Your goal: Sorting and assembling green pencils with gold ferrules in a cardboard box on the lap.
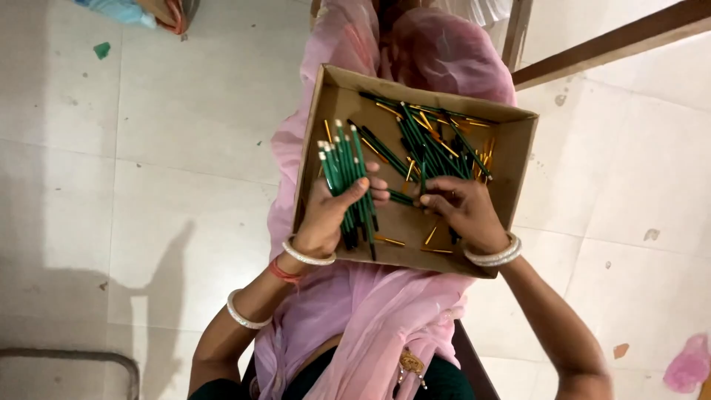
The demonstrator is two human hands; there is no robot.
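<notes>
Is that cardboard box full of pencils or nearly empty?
Partly filled. The cardboard box has bare bottom showing; loose green pencils lie heaped at the far side.

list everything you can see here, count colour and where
cardboard box: one, brown, open-topped, resting on the lap
bundle of pens: one bunch, green with pale tips, gripped upright in the left hand
loose pens: many, too tangled to count, green, heaped in the far right part of the box
small thin pieces: several, yellow-gold, scattered on the box bottom
pink cloth: one, pale pink, draped over the lap under the box
floor tiles: many, off-white, all around
wooden beam: one, brown, upper right
pink scrap: one, on the floor lower right
bangles: white, on both wrists
left hand: holds the bundle
right hand: fingers down among the loose pens
</notes>
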